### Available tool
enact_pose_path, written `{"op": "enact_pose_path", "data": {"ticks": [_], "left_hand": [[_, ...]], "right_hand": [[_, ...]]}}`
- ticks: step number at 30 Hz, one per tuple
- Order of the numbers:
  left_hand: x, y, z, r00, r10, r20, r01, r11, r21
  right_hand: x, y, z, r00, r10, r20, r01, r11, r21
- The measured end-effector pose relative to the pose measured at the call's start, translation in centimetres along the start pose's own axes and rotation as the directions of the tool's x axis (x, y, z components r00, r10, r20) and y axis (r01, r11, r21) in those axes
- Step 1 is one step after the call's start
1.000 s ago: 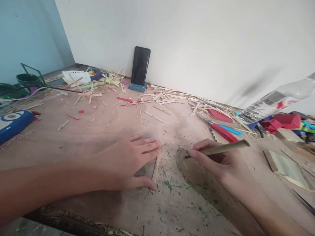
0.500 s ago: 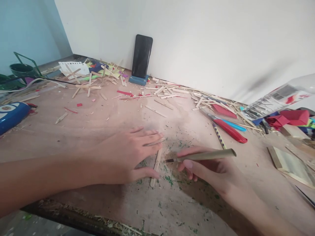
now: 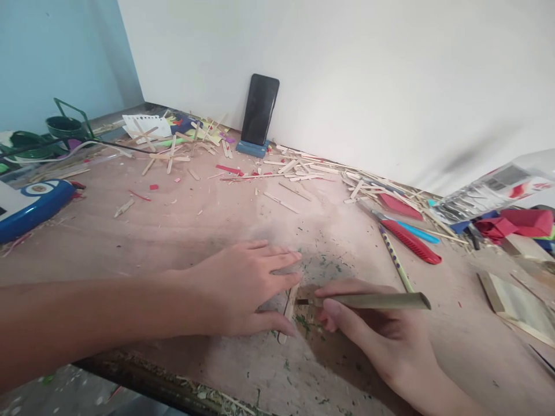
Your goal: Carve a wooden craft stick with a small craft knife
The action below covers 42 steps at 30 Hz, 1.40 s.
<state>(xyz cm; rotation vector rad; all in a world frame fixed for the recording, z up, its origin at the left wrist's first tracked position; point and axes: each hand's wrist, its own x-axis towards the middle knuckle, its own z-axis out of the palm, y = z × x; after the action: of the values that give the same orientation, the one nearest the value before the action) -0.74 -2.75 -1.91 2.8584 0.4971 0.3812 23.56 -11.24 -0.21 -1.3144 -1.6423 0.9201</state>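
A flat wooden craft stick (image 3: pixel 288 312) lies on the table with its near end pointing toward me. My left hand (image 3: pixel 254 286) is spread flat over it, fingertips on its far part and the thumb pressing near its lower end. In my right hand (image 3: pixel 373 323) is a small craft knife with an olive-coloured handle (image 3: pixel 385 301) and a short dark blade (image 3: pixel 302 301). The thumb and fingers pinch it near the blade. The blade's tip is at the stick's right edge, between left thumb and fingers; whether it touches, I cannot tell.
Green shavings speckle the wooden table (image 3: pixel 225 370) around the hands. A red utility knife (image 3: pixel 411 241) and a dotted pencil (image 3: pixel 395 260) lie at right. Behind are loose sticks (image 3: pixel 303 167), a phone on a blue stand (image 3: pixel 260 110) and a plastic bottle (image 3: pixel 489 188). A blue object (image 3: pixel 39 211) sits left.
The right hand has brought the knife's blade closer to the stick's edge. My left hand stays on the stick. The whole view has shifted slightly, so everything appears further right and lower.
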Motion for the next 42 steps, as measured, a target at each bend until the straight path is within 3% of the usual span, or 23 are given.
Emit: {"op": "enact_pose_path", "data": {"ticks": [9, 25, 32, 42], "left_hand": [[0.1, 0.0, 0.0, 1.000, 0.005, -0.001, -0.005, 1.000, -0.023], [0.1, 0.0, 0.2, 1.000, -0.009, -0.008, 0.009, 0.999, -0.030], [0.1, -0.1, 0.1, 0.999, -0.037, -0.003, 0.037, 0.997, -0.065], [-0.2, 0.5, -0.8, 0.987, 0.011, -0.162, -0.028, 0.994, -0.102]], "right_hand": [[0.2, -0.1, 0.1, 0.999, -0.043, 0.013, 0.043, 0.997, -0.065], [0.4, -0.7, 0.1, 0.965, -0.235, 0.114, 0.257, 0.933, -0.253], [0.6, -0.6, 0.0, 0.966, -0.230, 0.120, 0.254, 0.931, -0.262], [0.5, -0.4, 0.0, 0.969, -0.222, 0.107, 0.242, 0.938, -0.249]]}}
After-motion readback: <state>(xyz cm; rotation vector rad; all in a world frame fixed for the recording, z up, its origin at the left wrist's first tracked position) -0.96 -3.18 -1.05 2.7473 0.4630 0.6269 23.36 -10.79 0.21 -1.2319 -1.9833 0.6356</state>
